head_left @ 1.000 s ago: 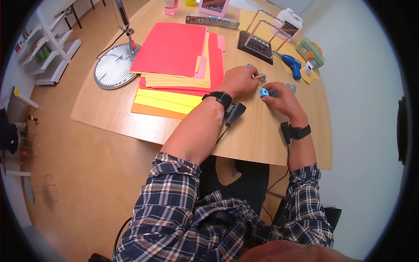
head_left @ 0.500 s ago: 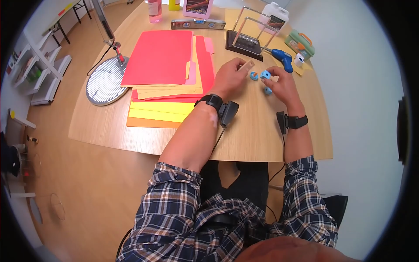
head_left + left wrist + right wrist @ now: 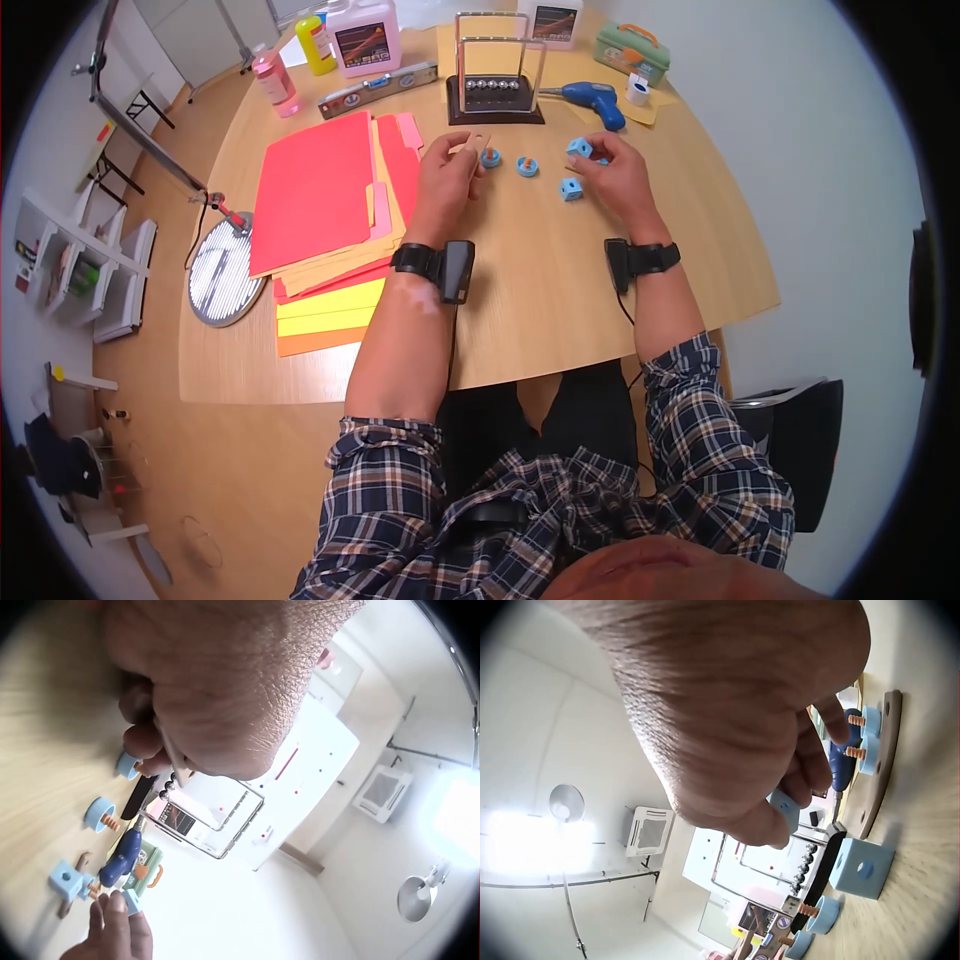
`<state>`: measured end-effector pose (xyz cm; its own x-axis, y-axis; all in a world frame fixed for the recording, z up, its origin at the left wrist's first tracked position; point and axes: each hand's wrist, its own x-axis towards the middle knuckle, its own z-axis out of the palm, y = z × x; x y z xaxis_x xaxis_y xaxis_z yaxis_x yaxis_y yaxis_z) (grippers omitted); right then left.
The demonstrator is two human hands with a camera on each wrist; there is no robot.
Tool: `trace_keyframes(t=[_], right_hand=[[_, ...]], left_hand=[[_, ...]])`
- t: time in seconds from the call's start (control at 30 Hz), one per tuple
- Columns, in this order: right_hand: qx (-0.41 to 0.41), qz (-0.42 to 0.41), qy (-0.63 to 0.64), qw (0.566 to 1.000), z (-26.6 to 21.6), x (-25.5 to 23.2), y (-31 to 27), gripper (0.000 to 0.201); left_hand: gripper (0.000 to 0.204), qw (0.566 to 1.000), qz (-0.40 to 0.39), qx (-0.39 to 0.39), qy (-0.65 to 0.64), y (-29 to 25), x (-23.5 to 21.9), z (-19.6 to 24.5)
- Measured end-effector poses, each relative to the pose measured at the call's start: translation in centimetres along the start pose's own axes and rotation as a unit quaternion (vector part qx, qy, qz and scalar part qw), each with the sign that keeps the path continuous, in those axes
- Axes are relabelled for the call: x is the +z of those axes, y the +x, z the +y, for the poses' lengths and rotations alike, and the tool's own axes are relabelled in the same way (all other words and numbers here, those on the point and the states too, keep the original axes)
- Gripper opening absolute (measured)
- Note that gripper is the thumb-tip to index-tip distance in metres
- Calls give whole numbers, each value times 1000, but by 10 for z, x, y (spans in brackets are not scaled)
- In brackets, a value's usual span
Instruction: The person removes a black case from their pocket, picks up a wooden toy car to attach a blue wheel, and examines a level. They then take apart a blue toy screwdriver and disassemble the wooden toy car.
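Note:
Between thumb and fingers the left hand (image 3: 445, 190) pinches a thin wooden strip (image 3: 171, 754). Beside it on the table, two round blue pieces with orange screws stand apart, one (image 3: 490, 158) close to the fingers, the other (image 3: 527, 167) further right. The right hand (image 3: 620, 178) pinches a blue cube with holes (image 3: 579, 147), held above the table. A second blue cube (image 3: 570, 189) rests just below that hand. In the right wrist view, a brown strip with holes (image 3: 885, 761) lies under the right hand, beside two more blue screw pieces (image 3: 868, 754).
Behind the hands stand a Newton's cradle (image 3: 495, 115), a blue drill-like tool (image 3: 595, 100), a white roll (image 3: 638, 90) and a green box (image 3: 632, 52). Coloured folders (image 3: 315, 190) lie left, below a spirit level (image 3: 380, 90) and bottles (image 3: 275, 80). A lamp (image 3: 228, 270) is at far left.
The head view has swung round. The left hand, with its strip, has moved left, away from the right hand. The right hand still pinches a cube; the second cube now shows uncovered.

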<state>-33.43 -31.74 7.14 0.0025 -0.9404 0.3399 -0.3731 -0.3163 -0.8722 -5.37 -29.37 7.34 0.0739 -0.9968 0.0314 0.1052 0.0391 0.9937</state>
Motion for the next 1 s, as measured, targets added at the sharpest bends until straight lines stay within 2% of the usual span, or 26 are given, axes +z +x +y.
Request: trace_keyframes(t=[0.03, 0.17, 0.27, 0.33, 0.53, 0.67, 0.77, 0.83, 1.0], right_hand=[[0, -13, 1, 1000, 1, 1, 0, 29], [-28, -38, -9, 999, -6, 7, -4, 32], [-38, -37, -19, 998, -14, 12, -9, 32], [-41, -38, -17, 998, -21, 14, -13, 32], [-38, -52, -31, 997, -24, 17, -13, 31], [-29, -64, -51, 996, -27, 16, -13, 30], [-31, -67, -43, 996, -28, 15, -13, 31], [-38, -65, -42, 996, -29, 16, -14, 31], [-35, -76, -35, 996, -38, 13, -17, 33]], left_hand=[[46, 1000, -18, -5, 6, 0, 1, -1], [44, 998, -10, -15, 60, -6, 6, 7], [46, 997, -6, 24, 76, -2, 6, 0], [46, 994, -5, -12, 110, -2, 7, 3], [43, 985, 7, -51, 166, 2, 7, 5], [43, 978, -16, -84, 190, -4, 7, 17], [44, 974, 16, -89, 209, -15, 12, 28], [45, 973, -39, -161, 162, -16, 10, 33], [41, 964, -100, -196, 151, -22, 7, 40]])
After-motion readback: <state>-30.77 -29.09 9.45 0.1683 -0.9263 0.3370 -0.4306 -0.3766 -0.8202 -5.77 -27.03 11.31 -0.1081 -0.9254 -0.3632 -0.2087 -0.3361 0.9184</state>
